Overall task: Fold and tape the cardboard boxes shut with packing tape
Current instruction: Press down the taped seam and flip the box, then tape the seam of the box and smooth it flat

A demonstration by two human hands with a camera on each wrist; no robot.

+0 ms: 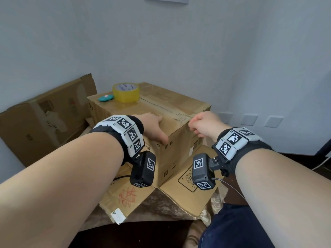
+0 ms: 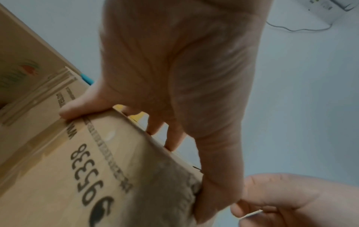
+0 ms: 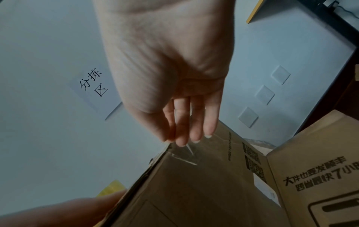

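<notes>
Box [image 1: 172, 140], one, closed, standing on flattened cardboard [image 1: 180, 199]; left hand [image 1: 154, 127] lies over its near top corner, fingers flat on the lid, thumb down the side, likely steadying the flaps; right hand [image 1: 204, 124] at the near end of the top seam, fingers together pinching clear tape [image 3: 184, 155], probably to lay or smooth it over the edge. Tape roll [image 1: 125, 92], one, yellow, parked at the box's far left corner within reach; teal item [image 1: 106, 98], one, just beside it. Second box [image 1: 43, 119], one, leaning at the wall, untaped.

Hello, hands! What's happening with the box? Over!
Left hand flat, steadying cardboard box. Right hand pinching clear tape end at its edge. Tape roll on top.
</notes>
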